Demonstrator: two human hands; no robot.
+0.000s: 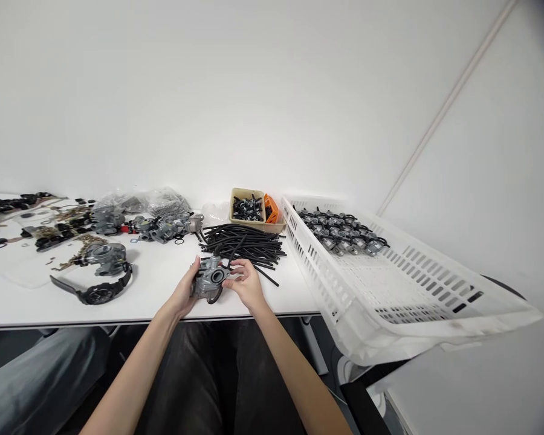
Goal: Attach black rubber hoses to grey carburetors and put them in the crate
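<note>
Both my hands are at the table's front edge, holding a grey metal carburetor between them. My left hand cups its left side, and my right hand presses its fingers on the right side. A short black hose curves from the carburetor's underside. Just behind my right hand lies a heap of loose black rubber hoses, and one strand reaches up towards the carburetor. The carburetor's far side is partly hidden by my fingers.
A large white slotted plastic crate at right overhangs the white table and holds several carburetors. Behind the hoses stand a beige box of small black parts and an orange item. More carburetors, bagged parts and a black wristwatch lie at left.
</note>
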